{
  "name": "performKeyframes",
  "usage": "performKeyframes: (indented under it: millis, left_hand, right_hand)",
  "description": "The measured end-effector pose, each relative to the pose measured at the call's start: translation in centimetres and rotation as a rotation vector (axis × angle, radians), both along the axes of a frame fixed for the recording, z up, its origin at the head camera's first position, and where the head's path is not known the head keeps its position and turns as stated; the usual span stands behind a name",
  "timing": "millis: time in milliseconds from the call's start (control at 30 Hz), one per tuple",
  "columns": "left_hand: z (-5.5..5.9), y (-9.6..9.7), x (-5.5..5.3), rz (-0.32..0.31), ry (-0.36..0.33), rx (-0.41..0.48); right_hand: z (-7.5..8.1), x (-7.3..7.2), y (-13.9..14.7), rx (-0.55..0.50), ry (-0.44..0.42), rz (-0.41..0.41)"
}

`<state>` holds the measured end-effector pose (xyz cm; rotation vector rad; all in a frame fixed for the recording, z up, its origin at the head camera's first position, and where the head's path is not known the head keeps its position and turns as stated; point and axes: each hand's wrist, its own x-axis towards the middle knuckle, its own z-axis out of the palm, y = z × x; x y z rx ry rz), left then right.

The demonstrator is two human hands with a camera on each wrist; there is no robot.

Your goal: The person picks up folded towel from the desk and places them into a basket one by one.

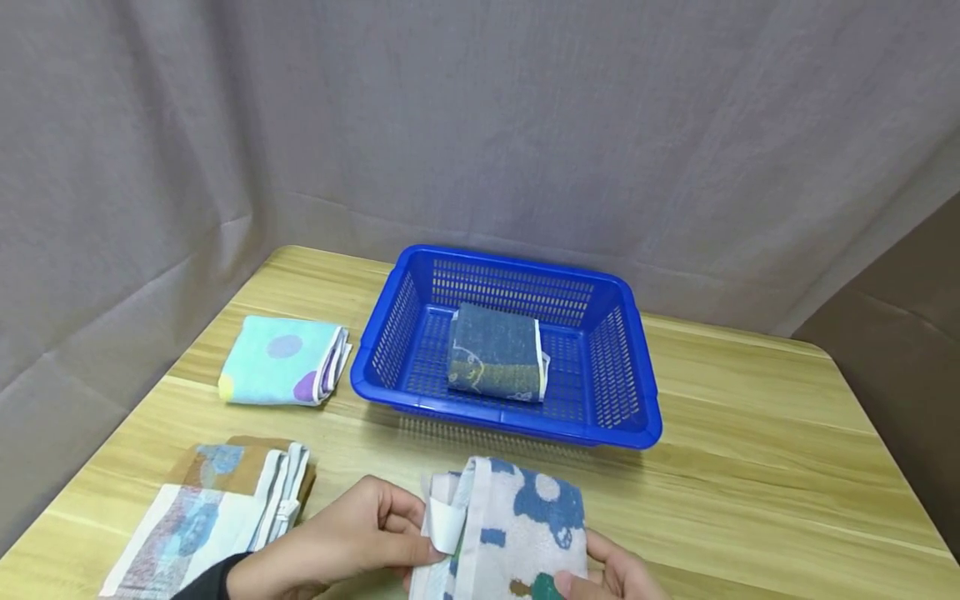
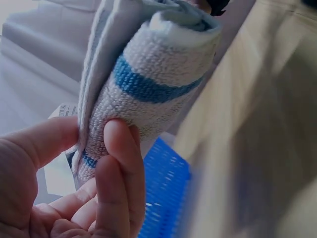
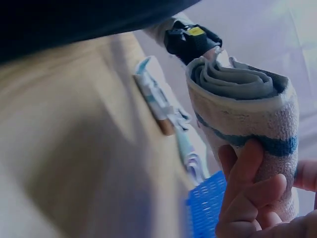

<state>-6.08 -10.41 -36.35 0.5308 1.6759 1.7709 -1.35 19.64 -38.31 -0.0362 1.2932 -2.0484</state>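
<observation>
Between both hands a folded towel point(image 1: 517, 525), white with blue, green and brown patterns, is held up near the table's front. My left hand point(image 1: 360, 533) pinches its left edge by a white label point(image 1: 446, 525), thumb on the near side. At the right side my right hand point(image 1: 611, 571) grips the towel, thumb in front and fingers behind. In the left wrist view the towel's fold with a blue stripe point(image 2: 148, 87) stands between thumb and fingers. The right wrist view shows its rolled layers point(image 3: 237, 82) from the end.
A blue plastic basket point(image 1: 641, 375) stands behind the hands, a folded dark blue towel point(image 1: 495, 350) inside. Left of it lies a folded turquoise dotted towel point(image 1: 281, 358). A brown and white folded towel point(image 1: 202, 517) lies at the front left of the wooden table point(image 1: 787, 467).
</observation>
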Motion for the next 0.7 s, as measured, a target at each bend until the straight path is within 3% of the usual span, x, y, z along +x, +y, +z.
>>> performKeyframes:
  millis: [167,300,400,533,700]
  left_hand:
    - [2.2,0.1,-1.0,0.035,-0.002,-0.014]
    - [3.7,0.4,-2.6,0.057,0.061,-0.034]
    - [4.9,0.7,-4.2,0.082,0.123,-0.066]
    - [6.0,0.9,-6.1,0.130,0.166,-0.080]
    - [6.8,1.0,-7.8,0.219,0.223,-0.108]
  right_hand:
    - [3.6,-1.0,-0.3,0.074,0.092,0.001]
    - [6.3,-2.6,-0.5,0.217,0.153,-0.008]
    - [7.9,-4.1,-0.7,0.258,0.248,-0.035]
    - [9.1,-5.9,-1.0,0.230,0.356,-0.068]
    - [9.9,-8.6,-1.1,0.282,0.362,-0.136]
